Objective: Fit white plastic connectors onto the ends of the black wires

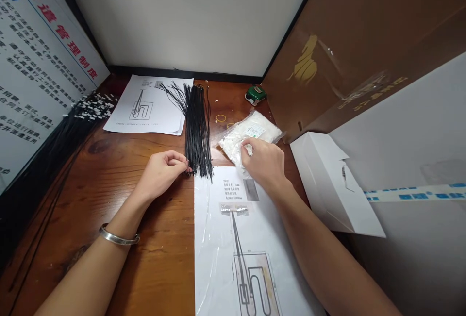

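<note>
My left hand point(158, 175) is closed, thumb and forefinger pinched at the lower left end of a bundle of black wires point(197, 131), seemingly on a wire's tip. Over the near corner of a clear plastic bag point(251, 131) of small white pieces, my right hand point(265, 161) has its thumb and forefinger curled together. Whatever is between those fingertips is too small to make out. Beneath and in front of the hands lies a printed sheet point(214, 238) in a clear cover, with a wiring drawing and a small clear packet point(234, 208) on it.
Another drawing sheet point(145, 107) lies partly under the wires. More black wires with white ends point(94, 107) are heaped at the left by a printed board point(32, 54). A green tape measure point(255, 94) and yellow rubber bands point(220, 118) lie behind. A brown carton point(364, 39) borders the right.
</note>
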Motion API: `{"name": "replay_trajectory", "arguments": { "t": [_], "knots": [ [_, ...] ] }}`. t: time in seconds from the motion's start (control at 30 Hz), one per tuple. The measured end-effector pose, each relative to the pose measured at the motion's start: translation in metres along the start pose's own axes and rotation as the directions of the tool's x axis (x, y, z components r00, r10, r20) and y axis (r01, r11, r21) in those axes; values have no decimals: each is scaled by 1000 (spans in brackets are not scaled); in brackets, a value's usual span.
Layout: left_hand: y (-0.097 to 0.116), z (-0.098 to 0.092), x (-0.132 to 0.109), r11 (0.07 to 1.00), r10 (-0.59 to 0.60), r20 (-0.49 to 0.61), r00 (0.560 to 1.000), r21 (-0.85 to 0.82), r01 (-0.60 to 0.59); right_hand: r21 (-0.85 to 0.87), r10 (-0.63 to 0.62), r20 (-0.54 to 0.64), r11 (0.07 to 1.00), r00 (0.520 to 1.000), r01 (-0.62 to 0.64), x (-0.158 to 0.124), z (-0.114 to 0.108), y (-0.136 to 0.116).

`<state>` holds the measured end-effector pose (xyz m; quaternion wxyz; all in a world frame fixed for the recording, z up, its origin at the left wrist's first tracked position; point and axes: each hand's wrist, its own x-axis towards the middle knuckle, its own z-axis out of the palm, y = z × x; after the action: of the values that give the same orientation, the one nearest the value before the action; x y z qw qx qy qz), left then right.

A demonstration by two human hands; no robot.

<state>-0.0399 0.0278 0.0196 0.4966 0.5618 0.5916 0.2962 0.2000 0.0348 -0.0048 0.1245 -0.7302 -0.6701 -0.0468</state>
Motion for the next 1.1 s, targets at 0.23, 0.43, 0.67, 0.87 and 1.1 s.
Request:
{"name": "replay_trajectory", "arguments": {
  "t": [0.23,0.43,0.67,0.87,1.1],
  "knots": [
    [1,-1,0,999,14,30,999,28,-15,77,-24,-62,997,998,29,-1,5,3],
    [1,-2,2,999,3,69,998,46,-6,165,-49,-215,983,975,86,0,16,11],
    [-2,0,6,996,11,18,1000,85,-12,280,-13,-269,956,963,91,-1,21,11],
    [-3,5,5,991,61,-19,998,117,-59,424,108,-305,905,946,34,-5,17,9],
    [-2,4,1,992,59,21,998,108,-61,538,155,-376,839,913,79,-8,15,12]
  ]
}}
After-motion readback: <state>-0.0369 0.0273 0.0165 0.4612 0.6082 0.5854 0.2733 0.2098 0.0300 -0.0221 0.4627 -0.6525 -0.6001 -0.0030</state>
